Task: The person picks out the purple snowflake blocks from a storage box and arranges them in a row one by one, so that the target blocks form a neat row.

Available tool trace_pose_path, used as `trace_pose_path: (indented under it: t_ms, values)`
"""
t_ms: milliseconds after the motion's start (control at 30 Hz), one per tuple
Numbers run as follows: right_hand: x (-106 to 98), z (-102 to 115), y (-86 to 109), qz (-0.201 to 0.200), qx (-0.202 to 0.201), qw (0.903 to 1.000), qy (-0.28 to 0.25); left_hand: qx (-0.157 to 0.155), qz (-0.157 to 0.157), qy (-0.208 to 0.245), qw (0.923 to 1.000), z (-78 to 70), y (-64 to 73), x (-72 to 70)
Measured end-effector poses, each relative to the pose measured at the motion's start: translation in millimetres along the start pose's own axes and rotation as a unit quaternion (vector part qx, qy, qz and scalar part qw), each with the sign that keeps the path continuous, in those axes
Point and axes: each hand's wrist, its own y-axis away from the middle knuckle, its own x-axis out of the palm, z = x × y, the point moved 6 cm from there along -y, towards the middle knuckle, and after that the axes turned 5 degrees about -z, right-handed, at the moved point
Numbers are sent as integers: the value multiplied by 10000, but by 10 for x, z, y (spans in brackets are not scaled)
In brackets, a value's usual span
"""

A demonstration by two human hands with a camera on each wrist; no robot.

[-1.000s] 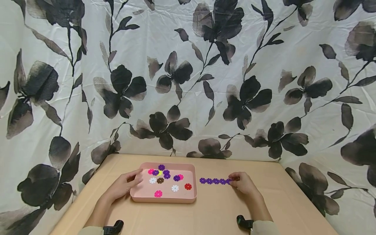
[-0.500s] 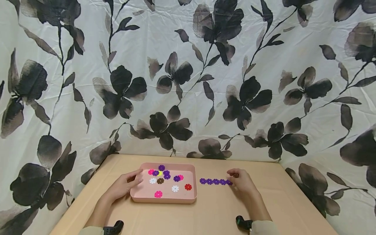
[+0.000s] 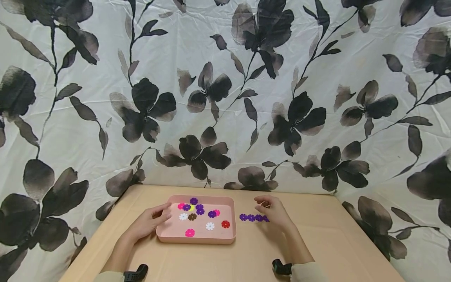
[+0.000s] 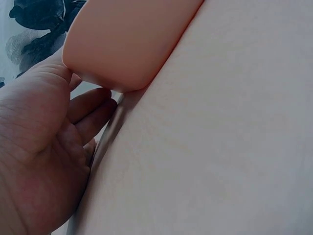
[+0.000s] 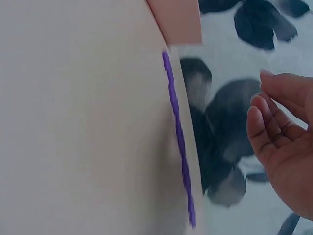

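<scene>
In the head view my left hand [image 3: 146,224] holds the left end of a shallow pink tray [image 3: 169,230]. The left wrist view shows the thumb up against the tray wall [image 4: 127,39] and curled fingers low beside its base. Flat flower-shaped pieces lie in the tray, among them purple flowers [image 3: 199,209], white, brown, red [image 3: 225,224] and pink ones. Right of the tray, a straight row of purple flower pieces [image 3: 251,217] lies on the table. Above its right end my right hand [image 3: 277,214] hovers with loosely bent fingers, nothing between them, partly covering the last piece.
A tan table [image 3: 211,262] spreads around the tray. Behind it hangs a white cloth [image 3: 246,129] with dark printed flowers. Each wrist wears a black strap device, such as the left one [image 3: 136,273].
My right hand has let go of the last purple flower in the row, risen, and moved left towards the tray. The left hand and tray have stayed in place.
</scene>
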Motion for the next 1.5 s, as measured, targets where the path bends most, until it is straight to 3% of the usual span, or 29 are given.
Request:
trace_pose_path:
  t_ms: [300, 633, 1033, 1500]
  values:
    - [433, 360, -15, 269, -32, 9994, -209, -51, 98, 3, 9999, -1, 36, -23]
    - [982, 687, -137, 887, -141, 9959, -103, -16, 126, 3, 9999, 6, 47, -70]
    - [1327, 787, -247, 1137, 145, 9932, 185, -32, 191, -1, 9998, -11, 86, -118]
    - [1620, 766, -161, 1598, 342, 9861, 302, -196, 300, -42, 9993, 30, 112, -147]
